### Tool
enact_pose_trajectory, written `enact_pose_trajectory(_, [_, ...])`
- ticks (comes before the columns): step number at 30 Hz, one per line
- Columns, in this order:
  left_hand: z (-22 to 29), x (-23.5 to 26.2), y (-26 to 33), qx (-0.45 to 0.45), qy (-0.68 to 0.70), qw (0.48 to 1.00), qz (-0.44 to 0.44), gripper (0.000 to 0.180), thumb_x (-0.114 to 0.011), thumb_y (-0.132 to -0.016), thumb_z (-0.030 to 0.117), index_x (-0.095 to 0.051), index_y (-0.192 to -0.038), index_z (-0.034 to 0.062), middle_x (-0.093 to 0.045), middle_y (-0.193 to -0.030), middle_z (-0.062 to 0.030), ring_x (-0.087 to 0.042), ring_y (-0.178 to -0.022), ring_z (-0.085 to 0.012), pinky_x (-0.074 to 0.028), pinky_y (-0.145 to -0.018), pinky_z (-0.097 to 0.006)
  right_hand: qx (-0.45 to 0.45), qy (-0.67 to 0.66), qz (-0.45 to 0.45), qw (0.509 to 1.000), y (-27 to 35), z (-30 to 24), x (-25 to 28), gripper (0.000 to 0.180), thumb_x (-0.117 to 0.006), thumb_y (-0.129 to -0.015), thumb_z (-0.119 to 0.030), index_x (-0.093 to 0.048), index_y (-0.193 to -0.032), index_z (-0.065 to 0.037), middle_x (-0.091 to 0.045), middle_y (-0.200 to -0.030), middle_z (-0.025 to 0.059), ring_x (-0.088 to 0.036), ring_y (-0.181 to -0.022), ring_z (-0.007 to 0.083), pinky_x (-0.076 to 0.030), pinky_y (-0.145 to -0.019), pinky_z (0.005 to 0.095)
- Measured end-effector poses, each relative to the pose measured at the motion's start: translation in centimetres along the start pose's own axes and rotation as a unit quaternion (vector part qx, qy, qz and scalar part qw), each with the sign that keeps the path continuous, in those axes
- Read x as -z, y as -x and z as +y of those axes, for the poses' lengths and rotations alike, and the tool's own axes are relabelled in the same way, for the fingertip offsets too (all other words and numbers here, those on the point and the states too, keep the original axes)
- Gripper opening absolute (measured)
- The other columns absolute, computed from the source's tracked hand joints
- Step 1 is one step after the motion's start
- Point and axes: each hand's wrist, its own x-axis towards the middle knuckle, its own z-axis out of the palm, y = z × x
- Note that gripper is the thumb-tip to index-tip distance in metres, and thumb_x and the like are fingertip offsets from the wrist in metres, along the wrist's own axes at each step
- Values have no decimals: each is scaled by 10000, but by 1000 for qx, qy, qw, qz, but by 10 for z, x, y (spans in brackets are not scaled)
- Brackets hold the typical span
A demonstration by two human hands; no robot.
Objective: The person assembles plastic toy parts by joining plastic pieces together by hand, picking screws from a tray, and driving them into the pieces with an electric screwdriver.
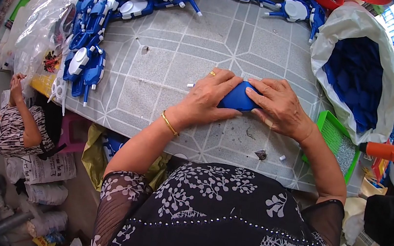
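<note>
On the grey tiled-pattern table, a blue plastic shell with a smooth rounded top lies between my two hands. My left hand is closed on its left side, thumb along the near edge. The right hand grips the other side, fingers over the top. The underside of the shell is hidden. A small white peg lies beside my left hand. Another white peg and a dark bit are on the near right of the table.
Blue-and-white plastic assemblies are piled along the left and far edges. At right stand a white sack of blue parts, a green basket of small metal pieces and an orange power screwdriver. A person sits at left.
</note>
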Motion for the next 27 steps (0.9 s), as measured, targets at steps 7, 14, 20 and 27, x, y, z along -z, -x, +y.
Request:
enact_pose_trajectory(7, [14,-10,-5,10,-34,999,2,704,-900,-754,292,-627,-1340,13,-635,-1203,-185,-610,-1073,-411,-516,-928,-472,-51,-30,34,998,5,-16,-2,613,-817,-776,-129,-622,-1351,-46,-592,-1447,186,-572,-1303,367,-453,-1056,485])
enact_pose_trajectory(14, [26,-14,-5,15,-66,998,-1,686,-895,-762,267,-628,-1323,-23,-648,-1209,-194,-607,-1067,-412,-498,-951,-482,-47,111,483,867,127,-45,87,267,-686,-885,37,-606,-1135,-13,-621,-1134,104,-599,-1017,227,-535,-836,386])
enact_pose_trajectory(20, [37,-46,-45,-28,-37,996,-78,667,-870,-783,324,-637,-1306,-16,-634,-1199,-195,-604,-1089,-413,-501,-961,-480,-300,-153,620,709,132,2,109,624,-811,-934,-197,-494,-1429,14,-603,-1322,119,-597,-1185,202,-466,-1042,364])
enact_pose_trajectory(27, [54,-71,-69,-36,-33,995,-85,633,-852,-782,291,-636,-1301,0,-622,-1206,-188,-593,-1102,-400,-500,-965,-480,-306,-303,528,732,123,28,109,504,-738,-982,-271,-554,-1360,6,-695,-1068,99,-712,-903,191,-576,-894,347])
